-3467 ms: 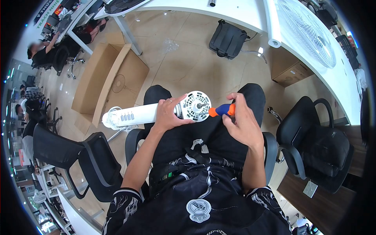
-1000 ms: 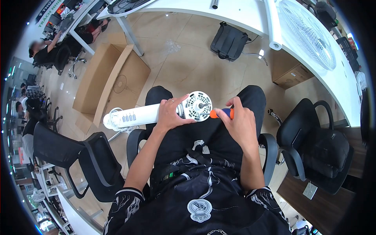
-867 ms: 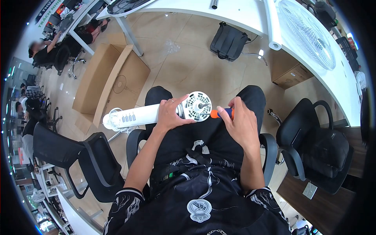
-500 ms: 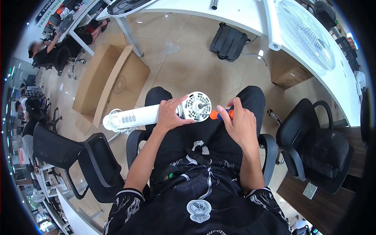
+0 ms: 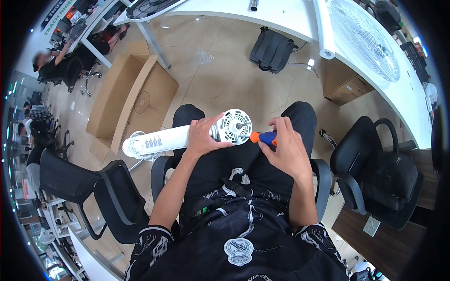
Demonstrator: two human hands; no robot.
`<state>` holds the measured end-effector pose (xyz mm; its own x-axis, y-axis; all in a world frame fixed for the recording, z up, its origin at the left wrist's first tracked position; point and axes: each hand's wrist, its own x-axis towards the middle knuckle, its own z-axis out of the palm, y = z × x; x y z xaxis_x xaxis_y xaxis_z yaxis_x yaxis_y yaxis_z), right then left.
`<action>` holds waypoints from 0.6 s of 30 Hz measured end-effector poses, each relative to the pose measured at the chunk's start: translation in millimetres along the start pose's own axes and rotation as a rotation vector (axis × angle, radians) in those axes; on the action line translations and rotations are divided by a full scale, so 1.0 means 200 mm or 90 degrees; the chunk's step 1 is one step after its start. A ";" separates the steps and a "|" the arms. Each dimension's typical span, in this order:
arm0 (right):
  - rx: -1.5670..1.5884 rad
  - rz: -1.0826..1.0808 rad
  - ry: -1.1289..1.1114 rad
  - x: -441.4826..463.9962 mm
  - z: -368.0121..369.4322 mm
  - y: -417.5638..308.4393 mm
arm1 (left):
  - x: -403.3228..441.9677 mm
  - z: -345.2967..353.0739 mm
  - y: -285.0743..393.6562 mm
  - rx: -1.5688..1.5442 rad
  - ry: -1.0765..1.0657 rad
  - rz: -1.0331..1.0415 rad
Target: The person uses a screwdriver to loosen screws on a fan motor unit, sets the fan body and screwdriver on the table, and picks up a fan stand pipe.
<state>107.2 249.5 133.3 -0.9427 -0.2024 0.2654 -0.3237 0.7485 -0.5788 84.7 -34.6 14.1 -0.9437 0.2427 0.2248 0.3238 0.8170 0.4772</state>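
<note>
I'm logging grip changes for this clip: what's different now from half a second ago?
The bare right hand shifted its thumb off the blue-and-orange screwdriver's top, toward the wearer. Unchanged: the bare left hand grips the white plastic fan column beside its round slotted head.

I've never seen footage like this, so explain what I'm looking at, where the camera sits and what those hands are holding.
There's no machine here: these are a person's own bare hands, seen by a camera worn on their head, looking forward and down. That's why their shirt fills the bottom of the picture.

The left hand holds a white fan body near its round, slotted end. The right hand holds an orange-and-blue screwdriver, its shaft pointing at that end; the tip is too small to make out.

On the white desk ahead lie a wire fan grille and a white tube, among other things.
</note>
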 end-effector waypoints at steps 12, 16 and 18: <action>-0.007 0.103 0.000 0.01 0.04 0.01 | 0.00 -0.01 0.01 -0.006 0.010 0.007; 0.107 -0.010 0.008 0.00 0.02 0.03 | 0.01 0.01 0.01 -0.010 0.027 0.028; 0.127 0.030 -0.011 0.02 0.00 -0.02 | 0.01 0.01 0.00 -0.012 0.019 0.021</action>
<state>104.5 245.4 136.0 -0.9579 -0.1825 0.2215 -0.2870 0.6177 -0.7322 83.2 -33.3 11.9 -0.9301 0.2538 0.2653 0.3563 0.7989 0.4847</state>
